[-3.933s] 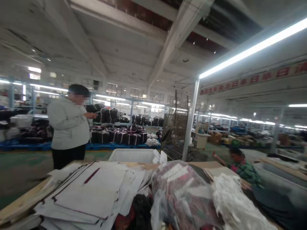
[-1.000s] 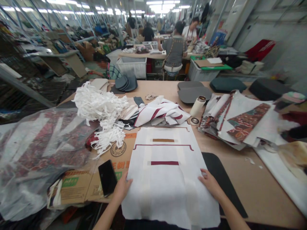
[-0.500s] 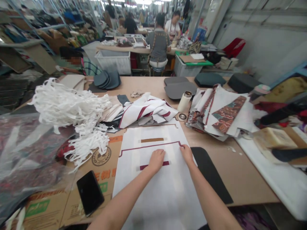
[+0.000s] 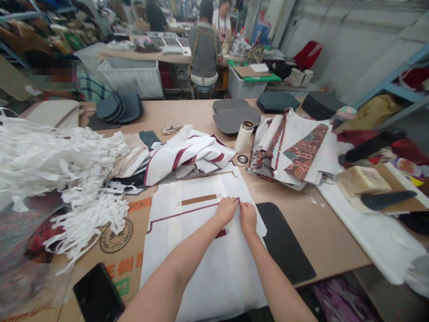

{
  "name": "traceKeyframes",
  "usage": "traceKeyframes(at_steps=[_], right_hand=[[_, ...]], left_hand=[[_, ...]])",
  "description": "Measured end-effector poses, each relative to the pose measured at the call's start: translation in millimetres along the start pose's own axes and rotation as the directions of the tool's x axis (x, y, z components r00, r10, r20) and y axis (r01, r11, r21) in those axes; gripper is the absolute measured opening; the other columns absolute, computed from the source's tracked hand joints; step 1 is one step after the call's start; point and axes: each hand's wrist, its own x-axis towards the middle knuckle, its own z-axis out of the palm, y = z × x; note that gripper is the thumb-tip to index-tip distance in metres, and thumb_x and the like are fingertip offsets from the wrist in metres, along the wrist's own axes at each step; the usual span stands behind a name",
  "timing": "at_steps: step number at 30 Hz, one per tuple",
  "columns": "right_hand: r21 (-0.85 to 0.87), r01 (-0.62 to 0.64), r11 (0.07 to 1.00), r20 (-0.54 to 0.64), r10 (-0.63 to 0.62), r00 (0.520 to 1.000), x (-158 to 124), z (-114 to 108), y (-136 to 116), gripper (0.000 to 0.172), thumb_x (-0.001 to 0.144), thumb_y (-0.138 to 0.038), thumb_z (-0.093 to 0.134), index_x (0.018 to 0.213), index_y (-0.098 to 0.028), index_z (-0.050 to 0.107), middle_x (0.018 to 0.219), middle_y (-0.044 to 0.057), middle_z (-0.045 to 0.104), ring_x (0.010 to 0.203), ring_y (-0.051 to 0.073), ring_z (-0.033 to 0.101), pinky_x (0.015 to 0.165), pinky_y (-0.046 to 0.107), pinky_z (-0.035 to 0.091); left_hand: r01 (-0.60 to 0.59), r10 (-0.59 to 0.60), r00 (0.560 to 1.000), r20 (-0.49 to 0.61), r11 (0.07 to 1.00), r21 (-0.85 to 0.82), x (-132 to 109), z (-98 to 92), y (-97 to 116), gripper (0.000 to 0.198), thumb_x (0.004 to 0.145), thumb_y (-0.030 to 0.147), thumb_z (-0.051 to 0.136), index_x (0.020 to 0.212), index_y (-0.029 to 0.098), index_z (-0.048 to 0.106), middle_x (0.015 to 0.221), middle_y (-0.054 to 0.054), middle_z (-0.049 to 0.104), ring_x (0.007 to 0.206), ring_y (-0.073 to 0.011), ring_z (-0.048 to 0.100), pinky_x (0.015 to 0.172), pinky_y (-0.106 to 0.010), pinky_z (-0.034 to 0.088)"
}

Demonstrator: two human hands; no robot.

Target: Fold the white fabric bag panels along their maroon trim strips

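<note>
A white fabric panel (image 4: 201,268) with maroon trim lines and a tan strip (image 4: 199,200) lies flat on the table in front of me. My left hand (image 4: 226,210) and my right hand (image 4: 248,218) sit close together on it, fingers curled and pinching the fabric at the maroon trim line near the panel's right side. A short maroon strip shows just below my left wrist. What lies inside the pinch is too small to name beyond the fabric itself.
A black phone (image 4: 98,297) lies on printed cardboard (image 4: 117,250) at lower left. White strips (image 4: 56,165) heap on the left, striped fabric (image 4: 187,154) ahead, a fabric stack (image 4: 298,150) on the right. A white bottle (image 4: 243,136) and tape ring (image 4: 241,159) stand nearby. People work at tables behind.
My view dropped from the hall to the table. My hands moved from the panel's near edges up its middle and came together at the maroon trim line, closing into a pinch.
</note>
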Motion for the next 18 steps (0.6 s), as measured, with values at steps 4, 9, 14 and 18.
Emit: traceKeyframes(at_steps=[4, 9, 14, 18], right_hand=[[-0.052, 0.056, 0.997, -0.02, -0.058, 0.998, -2.4, -1.1, -0.6, 0.03, 0.089, -0.018, 0.035, 0.099, -0.015, 0.063, 0.084, 0.01, 0.056, 0.078, 0.021, 0.045, 0.072, 0.032, 0.039], [-0.043, 0.09, 0.995, -0.071, -0.093, 0.993, -5.5, -3.9, 1.4, 0.033, 0.09, -0.018, 0.032, 0.11, -0.016, 0.058, 0.09, 0.01, 0.055, 0.082, 0.021, 0.046, 0.074, 0.032, 0.041], [-0.009, 0.148, 0.989, -0.055, -0.148, 0.987, -9.9, -7.3, 4.7, 0.037, 0.09, -0.016, 0.031, 0.119, -0.017, 0.054, 0.093, 0.01, 0.055, 0.086, 0.021, 0.047, 0.074, 0.033, 0.042], [-0.016, 0.15, 0.989, 0.02, -0.149, 0.989, -10.7, -10.1, 3.5, 0.037, 0.089, -0.015, 0.032, 0.12, -0.015, 0.053, 0.097, 0.012, 0.056, 0.087, 0.022, 0.045, 0.076, 0.034, 0.041]], left_hand=[[-0.064, 0.064, 0.998, -0.025, 0.998, 0.018, 2.6, 3.6, -1.9, 0.032, 0.092, 0.022, 0.031, 0.123, 0.022, 0.041, 0.106, -0.007, 0.056, 0.095, -0.0203, 0.049, 0.077, -0.034, 0.039], [-0.079, 0.081, 0.996, -0.032, 0.996, 0.046, 1.8, 8.2, -5.0, 0.031, 0.092, 0.019, 0.03, 0.121, 0.018, 0.043, 0.112, -0.009, 0.053, 0.098, -0.0213, 0.048, 0.081, -0.036, 0.039], [-0.088, 0.09, 0.996, -0.026, 0.994, 0.061, 0.5, 8.6, -5.2, 0.033, 0.091, 0.018, 0.031, 0.123, 0.016, 0.04, 0.111, -0.011, 0.052, 0.099, -0.0218, 0.047, 0.081, -0.036, 0.038], [-0.095, 0.097, 0.995, -0.025, 0.994, 0.05, 0.9, 6.5, -4.3, 0.035, 0.09, 0.017, 0.03, 0.124, 0.015, 0.039, 0.11, -0.011, 0.052, 0.097, -0.0222, 0.046, 0.079, -0.036, 0.037]])
